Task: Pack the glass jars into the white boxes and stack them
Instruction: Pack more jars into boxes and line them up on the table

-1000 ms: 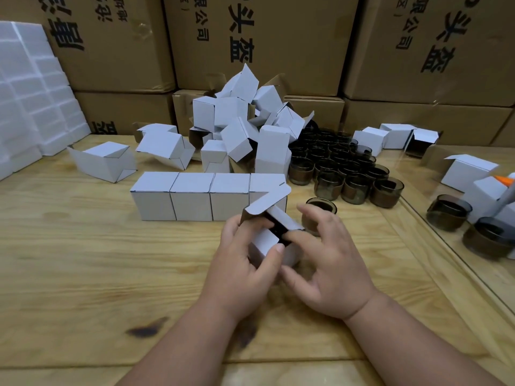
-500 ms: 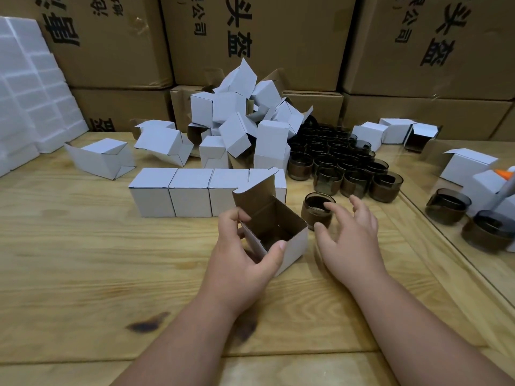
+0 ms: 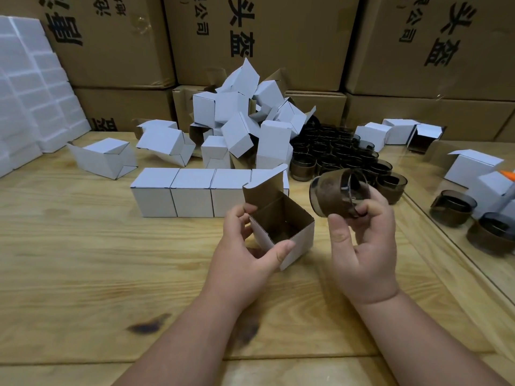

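Wood table: lying under everything, pale planks w/ dark knots.
L hand: gripping 1 open white box, thumb on near corner, fingers on left wall; lid flap standing up at back.
R hand: pinching 1 brown glass jar, tilted, mouth facing right, hovering just right of & above box opening.
Hands: sitting apart, box & jar btwn them not touching.
Closed boxes: 4 lining up in a row right behind open box.
Loose jars: cluster standing behind R hand, too many to count.
Box pile: heaping up further back, count unclear.
Cartons: big brown ones stacking at rear.
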Demonstrator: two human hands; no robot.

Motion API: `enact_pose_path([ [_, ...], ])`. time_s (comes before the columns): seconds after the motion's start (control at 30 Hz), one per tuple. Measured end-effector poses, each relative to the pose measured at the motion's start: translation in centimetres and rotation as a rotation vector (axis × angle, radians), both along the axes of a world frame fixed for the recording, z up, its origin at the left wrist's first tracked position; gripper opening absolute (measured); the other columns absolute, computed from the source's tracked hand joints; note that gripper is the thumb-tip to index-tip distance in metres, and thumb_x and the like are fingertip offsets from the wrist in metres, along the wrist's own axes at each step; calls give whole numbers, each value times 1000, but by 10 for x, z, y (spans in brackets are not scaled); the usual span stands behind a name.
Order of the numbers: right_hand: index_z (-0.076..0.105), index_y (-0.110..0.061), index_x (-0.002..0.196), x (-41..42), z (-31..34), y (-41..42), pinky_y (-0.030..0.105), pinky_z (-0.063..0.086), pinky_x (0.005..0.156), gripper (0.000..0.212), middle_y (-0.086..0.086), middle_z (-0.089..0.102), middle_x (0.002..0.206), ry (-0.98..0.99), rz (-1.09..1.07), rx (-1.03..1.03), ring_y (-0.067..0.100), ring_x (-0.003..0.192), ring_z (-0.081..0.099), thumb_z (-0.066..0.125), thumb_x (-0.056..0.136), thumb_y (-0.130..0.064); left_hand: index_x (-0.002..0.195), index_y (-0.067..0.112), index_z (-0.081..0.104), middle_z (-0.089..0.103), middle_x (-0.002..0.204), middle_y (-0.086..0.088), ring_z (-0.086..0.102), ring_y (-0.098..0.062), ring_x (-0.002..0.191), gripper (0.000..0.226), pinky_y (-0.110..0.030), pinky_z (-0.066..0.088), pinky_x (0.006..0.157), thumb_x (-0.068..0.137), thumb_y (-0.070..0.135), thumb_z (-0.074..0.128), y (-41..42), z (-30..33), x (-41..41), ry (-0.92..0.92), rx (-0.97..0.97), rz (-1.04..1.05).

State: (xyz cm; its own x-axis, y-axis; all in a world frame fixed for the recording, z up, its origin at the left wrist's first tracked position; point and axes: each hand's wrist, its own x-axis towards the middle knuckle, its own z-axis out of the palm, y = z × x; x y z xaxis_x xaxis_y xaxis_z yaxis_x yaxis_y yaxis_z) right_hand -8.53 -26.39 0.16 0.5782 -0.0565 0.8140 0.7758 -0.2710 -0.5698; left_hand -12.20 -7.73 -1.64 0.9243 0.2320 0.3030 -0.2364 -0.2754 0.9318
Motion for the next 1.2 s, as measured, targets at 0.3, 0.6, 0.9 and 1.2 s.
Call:
enact_pose_path([
  [0.3, 46, -16, 108, -20, -1, 26, 53, 49, 96, 32, 6, 54, 133, -84, 207, -281, 32, 124, 58, 53, 101, -46, 111, 69, 37, 70, 107, 21, 71, 1, 83, 73, -10, 51, 66, 57, 44, 80, 0, 2, 0, -6, 42, -29],
  [0.6, 55, -22, 101, -12, -4, 17, 45, 50, 94, 23, 5, 61, 121, -22, 27, -172, 20, 113, 61, 70, 86, -30, 126, 51, 41, 67, 119, 19, 72, -1, 93, 76, -26, 55, 67, 64, 57, 84, -3, -1, 1, -48, -14, -21],
  [0.9, 62, -15, 103, -5, -7, 14, 30, 42, 104, 26, -1, 60, 124, 23, -96, -250, 13, 120, 54, 66, 88, -36, 132, 62, 37, 62, 131, 23, 60, 5, 119, 81, -16, 54, 73, 65, 59, 82, -1, 0, -2, -51, 32, -62],
  [1.2, 51, -31, 108, -5, -7, 10, 16, 23, 112, 17, -15, 36, 145, 182, -7, -390, 6, 143, 30, 50, 97, -43, 130, 65, 33, 59, 134, 31, 58, 1, 125, 82, -30, 58, 80, 64, 63, 82, -3, 3, -3, -69, 20, -75],
])
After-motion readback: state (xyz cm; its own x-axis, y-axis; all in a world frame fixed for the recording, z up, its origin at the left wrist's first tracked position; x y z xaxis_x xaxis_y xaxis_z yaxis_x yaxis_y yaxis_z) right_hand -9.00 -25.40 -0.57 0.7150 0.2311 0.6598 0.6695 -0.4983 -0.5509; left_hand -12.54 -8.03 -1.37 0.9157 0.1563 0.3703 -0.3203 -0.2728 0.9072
